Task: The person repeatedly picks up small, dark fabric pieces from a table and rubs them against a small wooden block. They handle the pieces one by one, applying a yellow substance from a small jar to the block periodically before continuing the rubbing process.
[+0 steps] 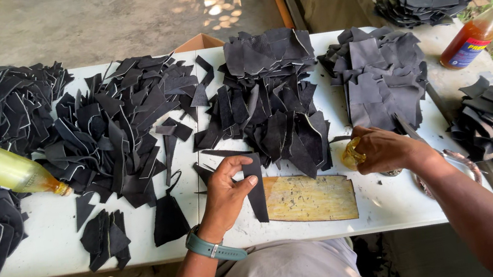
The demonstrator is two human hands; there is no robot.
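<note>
Left hand (228, 189) pinches a narrow black strip (255, 185) upright against the worktop (48, 234), thumb and fingers closed on its upper half, with the strip's lower end just left of the yellowed wooden board (311, 197). Right hand (383, 148) is clenched around a small amber jar (351, 154) just beyond the board's far right corner; what is inside it I cannot tell. A teal watch (213, 247) sits on the left wrist, nearer than the board.

Judging from this, the risk lies in that jar: tilted over loose pieces, it could slop onto the black heap (270, 100) directly behind the board and foul stock that looks clean. The strip is held only by fingertips, so it could twist or slip as the other hand comes across. A thin blade-like tool (409, 128) lies just right of the board, close to the right wrist; a careless sweep could catch it.

Further left of the board, a pale bottle (7, 171) lies on its side against another heap (122, 124) and could roll or leak. Far right of the board stands an orange bottle (477, 32) on the ledge.
</note>
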